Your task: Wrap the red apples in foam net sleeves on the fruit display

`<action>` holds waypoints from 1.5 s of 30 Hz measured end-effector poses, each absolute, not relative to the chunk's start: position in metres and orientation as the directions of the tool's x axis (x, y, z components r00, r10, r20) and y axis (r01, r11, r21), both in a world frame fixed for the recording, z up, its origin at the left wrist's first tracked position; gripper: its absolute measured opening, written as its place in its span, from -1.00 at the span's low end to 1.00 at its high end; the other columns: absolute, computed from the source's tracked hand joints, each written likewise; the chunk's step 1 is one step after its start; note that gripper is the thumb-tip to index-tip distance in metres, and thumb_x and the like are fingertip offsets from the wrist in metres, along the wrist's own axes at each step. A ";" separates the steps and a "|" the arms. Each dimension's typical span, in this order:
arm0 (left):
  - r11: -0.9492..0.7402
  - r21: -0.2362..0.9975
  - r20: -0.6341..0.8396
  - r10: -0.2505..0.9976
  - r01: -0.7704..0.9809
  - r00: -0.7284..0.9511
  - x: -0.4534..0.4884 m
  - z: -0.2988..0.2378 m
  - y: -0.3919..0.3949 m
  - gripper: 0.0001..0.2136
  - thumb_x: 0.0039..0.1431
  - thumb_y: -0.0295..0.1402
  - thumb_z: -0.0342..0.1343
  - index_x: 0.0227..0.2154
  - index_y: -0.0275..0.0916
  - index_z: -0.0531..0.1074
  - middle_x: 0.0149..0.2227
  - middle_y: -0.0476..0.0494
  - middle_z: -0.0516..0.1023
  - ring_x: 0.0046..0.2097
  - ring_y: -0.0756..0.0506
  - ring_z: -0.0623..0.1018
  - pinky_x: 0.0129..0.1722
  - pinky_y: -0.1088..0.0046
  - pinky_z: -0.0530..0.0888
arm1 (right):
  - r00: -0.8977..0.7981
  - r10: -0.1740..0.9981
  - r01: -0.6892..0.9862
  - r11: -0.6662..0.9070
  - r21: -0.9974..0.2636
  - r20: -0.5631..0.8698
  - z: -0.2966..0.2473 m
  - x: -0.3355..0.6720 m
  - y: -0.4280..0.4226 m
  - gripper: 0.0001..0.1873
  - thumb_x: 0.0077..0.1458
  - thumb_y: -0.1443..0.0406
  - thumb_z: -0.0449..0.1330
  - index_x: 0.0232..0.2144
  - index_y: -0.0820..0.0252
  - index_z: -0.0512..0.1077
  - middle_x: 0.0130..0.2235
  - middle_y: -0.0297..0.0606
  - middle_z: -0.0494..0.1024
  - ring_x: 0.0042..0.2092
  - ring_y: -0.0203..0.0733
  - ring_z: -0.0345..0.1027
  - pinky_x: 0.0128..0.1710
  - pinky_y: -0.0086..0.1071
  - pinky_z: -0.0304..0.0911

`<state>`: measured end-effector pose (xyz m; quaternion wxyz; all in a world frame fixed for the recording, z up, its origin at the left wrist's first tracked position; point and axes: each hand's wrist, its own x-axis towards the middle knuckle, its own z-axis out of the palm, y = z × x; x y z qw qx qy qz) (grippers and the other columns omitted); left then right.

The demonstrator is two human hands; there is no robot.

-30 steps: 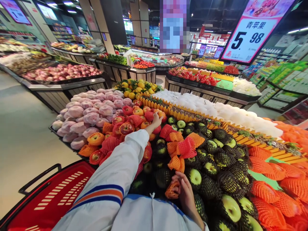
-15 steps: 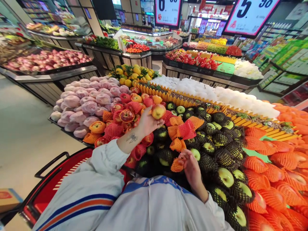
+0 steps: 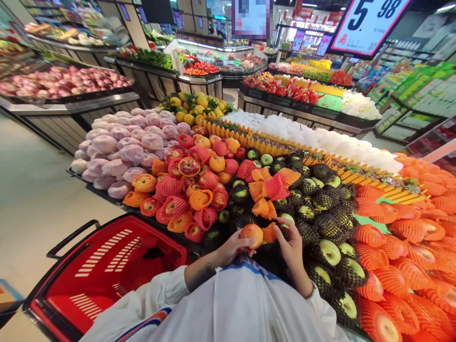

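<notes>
My left hand (image 3: pixel 233 248) is closed around a red-yellow apple (image 3: pixel 252 236), close in front of my body. Just right of it, my right hand (image 3: pixel 290 237) pinches an orange foam net sleeve (image 3: pixel 270 232) between thumb and fingers. The sleeve is beside the apple, not around it; whether they touch I cannot tell. Behind my hands, several loose orange and pink foam nets (image 3: pixel 263 187) lie on green apples in black nets (image 3: pixel 306 211). Red apples in pink and orange nets (image 3: pixel 174 206) are heaped to the left.
A red shopping basket (image 3: pixel 103 266) with a black handle stands at my left. Wrapped pale pink fruit (image 3: pixel 133 152) fills the stand's left end, and fruit in orange nets (image 3: pixel 399 256) its right. White-wrapped produce (image 3: pixel 285 130) lies behind a yellow divider (image 3: pixel 249 135). A price screen (image 3: pixel 368 26) hangs above.
My left hand has brought the apple down and toward me from above the heap, beside the sleeve. My right hand keeps the sleeve, nearly in place. The basket shows more fully.
</notes>
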<state>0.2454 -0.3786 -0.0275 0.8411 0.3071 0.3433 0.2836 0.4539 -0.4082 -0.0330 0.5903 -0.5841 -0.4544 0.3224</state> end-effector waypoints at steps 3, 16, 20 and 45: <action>0.626 0.728 -0.362 0.698 -0.281 0.617 0.243 -0.026 -0.379 -0.43 -0.19 -0.14 0.48 -0.14 -0.33 0.47 -0.39 -0.04 0.56 -0.50 0.04 0.48 -0.46 0.51 0.35 | 0.285 0.931 0.386 0.104 -0.916 0.226 -0.037 0.456 -0.412 -0.53 0.07 0.14 0.40 0.04 0.08 0.54 0.07 -0.08 0.59 0.10 0.14 0.41 0.07 0.03 0.31; 0.350 0.886 0.042 0.590 -0.303 0.806 0.235 -0.025 -0.375 -0.05 -0.13 0.17 0.41 0.30 -0.22 0.35 0.26 -0.35 0.43 0.19 -0.33 0.47 0.12 0.22 0.42 | 0.197 0.955 0.155 0.194 -0.969 0.222 -0.012 0.437 -0.430 -0.77 0.13 0.12 0.37 -0.34 0.07 0.44 -0.33 -0.34 0.49 -0.27 -0.15 0.41 -0.22 -0.31 0.38; 0.422 0.860 -0.052 0.632 -0.287 0.774 0.239 -0.035 -0.376 -0.15 -0.14 0.16 0.41 0.15 -0.29 0.47 -0.01 -0.29 0.60 -0.06 -0.23 0.60 -0.03 0.29 0.48 | 0.109 0.970 0.110 0.206 -0.972 0.218 -0.006 0.434 -0.433 -0.77 0.11 0.12 0.37 -0.29 0.07 0.47 -0.30 -0.33 0.51 -0.26 -0.16 0.45 -0.24 -0.34 0.41; 0.280 0.867 0.035 0.791 -0.413 0.610 0.235 -0.018 -0.375 -0.20 -0.18 0.24 0.39 0.02 -0.26 0.47 -0.11 -0.20 0.51 -0.18 -0.13 0.49 -0.18 0.39 0.40 | -0.040 0.919 0.701 0.305 -0.645 0.391 -0.013 0.447 -0.428 -0.76 0.29 0.25 0.16 -0.17 0.06 0.64 -0.23 -0.15 0.53 -0.23 -0.06 0.47 -0.24 -0.26 0.45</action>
